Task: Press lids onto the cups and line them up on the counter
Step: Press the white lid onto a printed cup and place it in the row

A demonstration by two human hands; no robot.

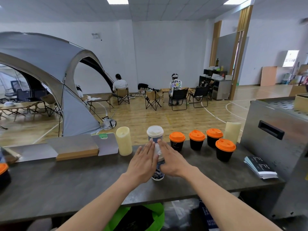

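A blue-and-white paper cup [158, 171] stands in the middle of the dark counter [66, 184]. Its white lid [158, 153] shows between my hands. My left hand [143, 162] and my right hand [173, 160] lie flat with fingers stretched out, one on each side of the lid's top. Right behind it stands a second blue-and-white cup [155, 135] with a white lid on. To the right, three black cups with orange lids [196, 140] form a row at the back edge. A further orange-lidded cup [225, 150] stands in front of them.
Cream cylinders stand at the back edge, one on the left [124, 141] and one on the right [232, 135]. A steel machine [273, 139] blocks the right end, with booklets [260, 167] beside it. Boards [78, 148] lie at the back left. Another orange-lidded cup [3, 174] sits at the far left.
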